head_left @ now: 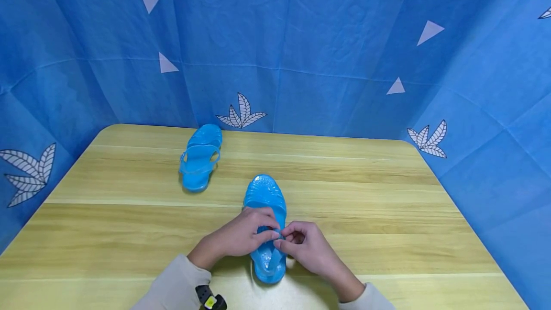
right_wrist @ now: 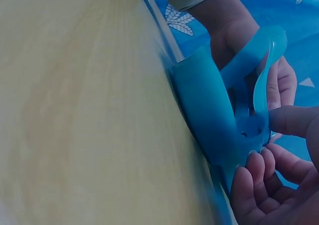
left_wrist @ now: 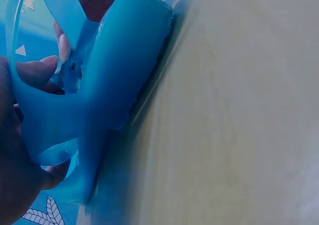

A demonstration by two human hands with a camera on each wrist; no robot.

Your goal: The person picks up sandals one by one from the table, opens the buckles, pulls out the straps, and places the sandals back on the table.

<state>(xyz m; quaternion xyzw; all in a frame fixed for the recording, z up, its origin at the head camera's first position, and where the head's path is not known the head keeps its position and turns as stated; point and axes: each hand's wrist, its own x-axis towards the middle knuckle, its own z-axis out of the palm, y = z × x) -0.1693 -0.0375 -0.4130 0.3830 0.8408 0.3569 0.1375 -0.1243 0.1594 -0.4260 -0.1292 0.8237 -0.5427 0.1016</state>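
Apparently, fastening work is in hand: left hand (head_left: 247, 234) and right hand (head_left: 309, 249) pinch the strap (right_wrist: 247, 60) at the right side of the near sandal (head_left: 264, 193), so the next move calls for careful alignment.

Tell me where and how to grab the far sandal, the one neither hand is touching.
Take the far sandal by its heel end, probably best from the near side, pinching across the sole's two edges. It lies sole down with its toe towards the curtain, so the heel comes first and looks narrower than the toe. The thin strap would likely flex.
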